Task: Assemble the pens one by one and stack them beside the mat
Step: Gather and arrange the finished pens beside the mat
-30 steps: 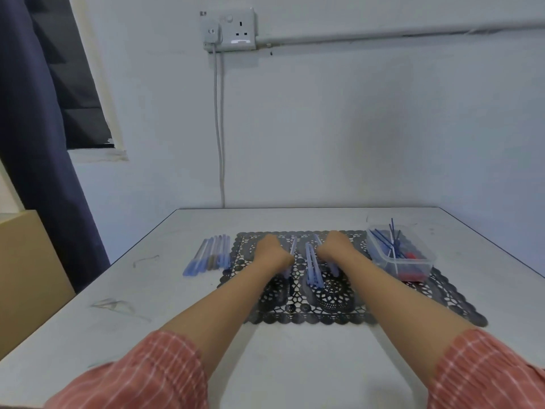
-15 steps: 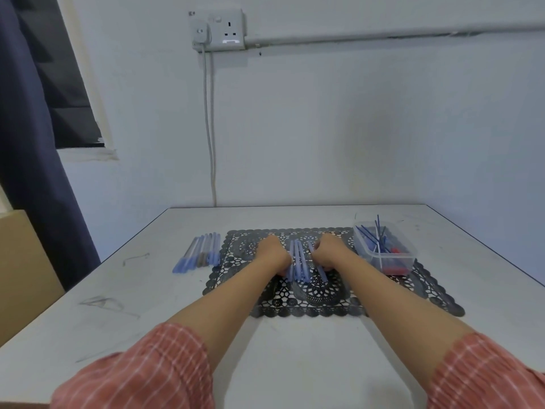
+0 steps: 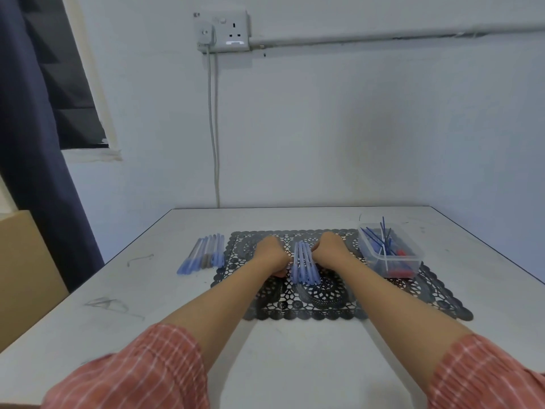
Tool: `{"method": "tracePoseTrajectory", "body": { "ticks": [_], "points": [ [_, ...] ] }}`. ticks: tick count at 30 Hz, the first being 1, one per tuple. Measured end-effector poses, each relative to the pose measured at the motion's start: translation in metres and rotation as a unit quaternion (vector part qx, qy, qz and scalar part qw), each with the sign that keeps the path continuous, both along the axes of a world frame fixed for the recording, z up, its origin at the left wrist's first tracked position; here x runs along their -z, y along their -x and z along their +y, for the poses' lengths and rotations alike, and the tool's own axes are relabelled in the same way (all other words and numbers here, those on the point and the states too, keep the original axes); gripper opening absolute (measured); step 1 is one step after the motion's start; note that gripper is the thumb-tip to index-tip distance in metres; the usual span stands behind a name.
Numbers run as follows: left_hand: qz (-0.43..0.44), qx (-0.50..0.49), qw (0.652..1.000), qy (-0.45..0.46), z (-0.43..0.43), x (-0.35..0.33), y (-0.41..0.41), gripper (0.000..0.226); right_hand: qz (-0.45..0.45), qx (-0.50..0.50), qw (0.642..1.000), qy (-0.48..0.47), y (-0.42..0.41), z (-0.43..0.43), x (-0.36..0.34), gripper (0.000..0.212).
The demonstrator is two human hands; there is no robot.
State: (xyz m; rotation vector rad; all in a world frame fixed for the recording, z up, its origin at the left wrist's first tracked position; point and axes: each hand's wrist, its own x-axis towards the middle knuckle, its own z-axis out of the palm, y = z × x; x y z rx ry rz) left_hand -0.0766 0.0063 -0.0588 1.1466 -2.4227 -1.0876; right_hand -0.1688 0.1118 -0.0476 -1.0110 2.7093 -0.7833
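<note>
Though scattered before, pale blue plastic pens now bundled on black lace mat.
Left hand, right hand flank them, grip unclear; stacking pending.

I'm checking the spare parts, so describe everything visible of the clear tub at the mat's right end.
The tub is a shallow rectangular box of clear plastic, open on top, upright on the right end of the black lace mat. Thin blue refills lean inside, some sticking up past the rim; red pieces lie at the bottom near the front. Nothing grips it; the right hand is apart, to its left.
</note>
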Motion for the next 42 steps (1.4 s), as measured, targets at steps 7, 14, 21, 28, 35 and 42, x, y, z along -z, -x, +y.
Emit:
{"method": "tracePoseTrajectory", "body": {
  "ticks": [7, 14, 21, 28, 35, 42],
  "points": [
    [0.014, -0.060, 0.993, 0.104, -0.062, -0.017, -0.037, 0.007, -0.013, -0.024, 0.995, 0.093, -0.024, -0.024, 0.000, 0.024],
    [-0.110, -0.128, 0.964, 0.204, -0.120, -0.039, -0.101, 0.013, -0.077, -0.102, 0.984, 0.120, -0.066, -0.081, -0.004, 0.024],
    [-0.131, -0.142, 0.978, 0.081, -0.142, -0.035, -0.127, 0.016, -0.068, -0.135, 0.984, 0.094, -0.097, -0.130, -0.001, 0.027],
    [-0.127, -0.151, 0.979, 0.050, -0.144, -0.025, -0.132, 0.010, -0.032, -0.164, 0.986, 0.018, -0.110, -0.151, -0.004, 0.015],
    [-0.101, -0.158, 0.982, 0.035, -0.143, -0.022, -0.134, 0.010, 0.025, -0.133, 0.990, -0.025, -0.118, -0.158, -0.002, 0.032],
    [-0.029, -0.185, 0.980, 0.071, -0.144, -0.016, -0.141, 0.018, 0.032, -0.117, 0.992, -0.024, -0.112, -0.150, -0.003, 0.032]
  ]
}}
